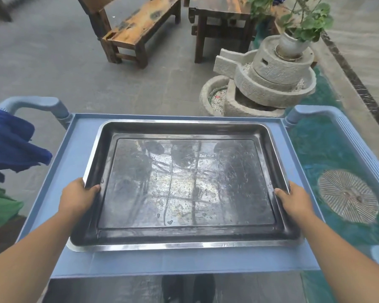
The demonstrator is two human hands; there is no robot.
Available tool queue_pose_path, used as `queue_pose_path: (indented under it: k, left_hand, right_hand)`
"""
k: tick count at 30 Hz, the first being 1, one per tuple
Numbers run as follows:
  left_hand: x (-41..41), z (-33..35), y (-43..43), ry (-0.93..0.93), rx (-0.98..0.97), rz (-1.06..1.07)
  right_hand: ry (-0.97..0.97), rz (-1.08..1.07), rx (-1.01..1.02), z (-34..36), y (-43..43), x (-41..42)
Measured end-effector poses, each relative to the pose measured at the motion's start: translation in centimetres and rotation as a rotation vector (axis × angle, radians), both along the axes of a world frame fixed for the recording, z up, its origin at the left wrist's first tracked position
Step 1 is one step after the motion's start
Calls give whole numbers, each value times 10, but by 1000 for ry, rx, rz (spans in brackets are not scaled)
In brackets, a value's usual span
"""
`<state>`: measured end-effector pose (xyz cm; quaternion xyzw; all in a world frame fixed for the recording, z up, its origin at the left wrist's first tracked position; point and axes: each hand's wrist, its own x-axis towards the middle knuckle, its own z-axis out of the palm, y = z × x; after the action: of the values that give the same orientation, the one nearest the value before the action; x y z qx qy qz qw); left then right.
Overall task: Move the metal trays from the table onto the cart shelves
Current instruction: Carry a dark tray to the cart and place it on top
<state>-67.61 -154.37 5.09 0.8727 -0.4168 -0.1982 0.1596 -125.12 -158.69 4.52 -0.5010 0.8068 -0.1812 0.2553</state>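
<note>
Grips the metal tray (188,184) by its left and right rims, left hand (77,197) and right hand (295,200) each curled round an edge with the thumb hooked over the wall, tray centred over the blue cart's top shelf (79,145), though cannot tell whether fully set down. Keep it level and square to the shelf's raised lip, ease the near edge down last, and free the fingers sideways only once the base sits flat. Mind the wet-looking, probably slippery metal.
</note>
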Motion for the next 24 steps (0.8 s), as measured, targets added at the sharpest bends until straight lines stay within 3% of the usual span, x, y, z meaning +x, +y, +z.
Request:
queue_pose_path:
  k: [24]
  left_hand:
    - [-3,6,4,75,-28,58]
  right_hand:
    - [11,-27,13,1,0,1]
